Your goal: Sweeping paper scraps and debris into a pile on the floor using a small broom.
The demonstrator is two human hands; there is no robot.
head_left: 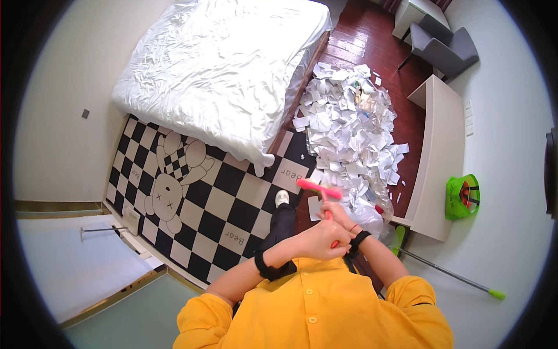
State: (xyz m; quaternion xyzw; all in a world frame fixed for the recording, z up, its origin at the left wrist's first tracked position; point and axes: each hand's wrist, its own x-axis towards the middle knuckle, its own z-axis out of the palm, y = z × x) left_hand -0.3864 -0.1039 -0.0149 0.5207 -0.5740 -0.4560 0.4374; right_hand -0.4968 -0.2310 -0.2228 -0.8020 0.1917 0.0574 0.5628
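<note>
Both my hands are closed on the handle of a pink T-headed squeegee (319, 189), held out in front of my yellow shirt. My left hand (325, 239) makes a fist round the lower end, where a bit of red handle shows. My right hand (337, 214) grips farther up, closer to the crosswise head. The head is slightly blurred. Beyond it spreads a large heap of crumpled white paper (349, 134), with some clear plastic at its near end, close to my right hand.
A bed with a white sheet (221, 70) stands left of the heap, above a black-and-white checked mat (203, 200). Along the right are a pale cabinet (439, 157), a grey chair (439, 49), a green bag (454, 200) and a long-handled green tool (447, 271).
</note>
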